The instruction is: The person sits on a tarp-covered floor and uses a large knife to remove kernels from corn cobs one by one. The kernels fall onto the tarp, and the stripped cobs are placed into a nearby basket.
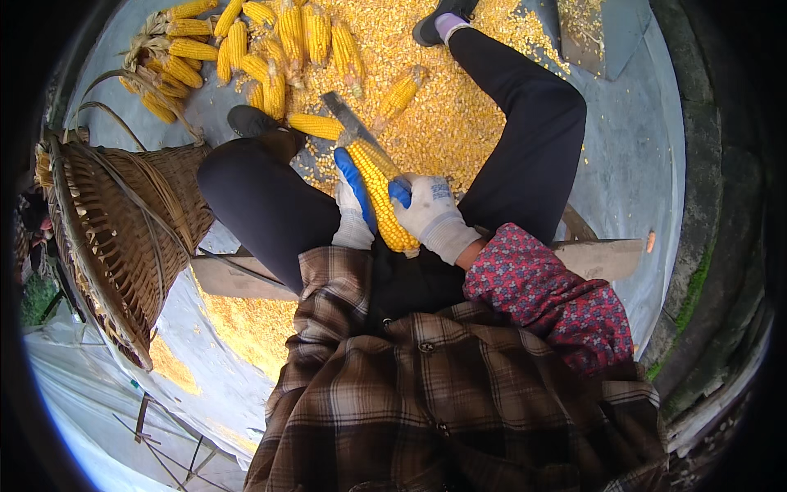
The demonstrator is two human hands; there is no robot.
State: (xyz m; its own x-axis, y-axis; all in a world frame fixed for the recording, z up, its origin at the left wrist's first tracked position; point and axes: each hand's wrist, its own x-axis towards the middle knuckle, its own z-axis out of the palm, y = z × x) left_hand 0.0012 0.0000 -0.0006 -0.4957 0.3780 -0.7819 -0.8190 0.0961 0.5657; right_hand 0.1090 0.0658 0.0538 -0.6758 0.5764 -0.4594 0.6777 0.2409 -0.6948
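Observation:
Between my two gloved hands is a yellow corn cob [382, 200], its kernels still on along most of the visible side. My left hand [353, 197], in a white glove with blue coating, holds the cob's left side. My right hand [428, 212], gloved alike, grips the right side with its thumb on the kernels; its other fingers are hidden. A flat dark bar [347, 112] slants out from behind the cob's far end. Just left of that end lies another corn cob [315, 126]. A further cob [398, 95] rests on loose kernels [458, 123] between my legs.
Several unshelled cobs [295, 37] are heaped at the far left, some with husks tied together [175, 67]. A woven basket [132, 209] leans beside my left knee. I sit over a wooden plank [599, 257]. A grey sheet [639, 154] covers the ground; boards [581, 37] lie far right.

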